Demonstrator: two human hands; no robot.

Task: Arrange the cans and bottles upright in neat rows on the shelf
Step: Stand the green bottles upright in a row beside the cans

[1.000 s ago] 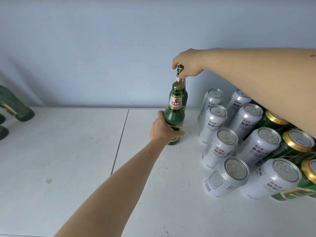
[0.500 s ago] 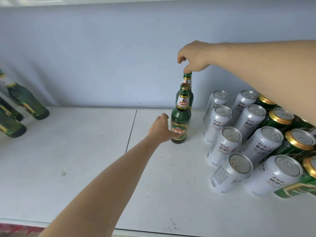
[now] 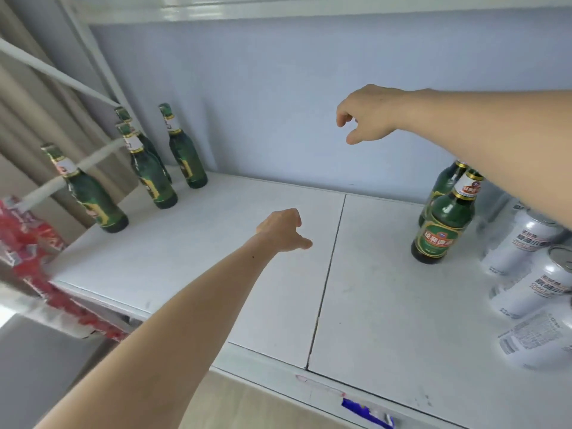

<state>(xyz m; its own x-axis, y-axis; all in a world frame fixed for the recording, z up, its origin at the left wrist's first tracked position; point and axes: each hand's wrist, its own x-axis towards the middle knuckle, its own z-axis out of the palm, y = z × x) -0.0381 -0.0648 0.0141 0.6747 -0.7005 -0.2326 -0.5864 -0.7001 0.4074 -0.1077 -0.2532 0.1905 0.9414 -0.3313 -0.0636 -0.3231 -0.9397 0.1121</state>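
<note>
Over the shelf [image 3: 216, 274] my left hand [image 3: 283, 230] and right hand [image 3: 366, 114] hang loosely curled, holding nothing. Two bottles [image 3: 442, 224] stand beside the cans [image 3: 523, 243].

Bright, even daylight with soft shadows; wide-angle bending and motion blur smear the frame's edges.

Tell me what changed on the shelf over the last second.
Both hands let go: the left hand released the front green bottle, the right hand left the cap of the bottle behind it, and both drew away leftward, fingers loosely curled and holding nothing. Both bottles stayed upright beside the silver cans.
</note>
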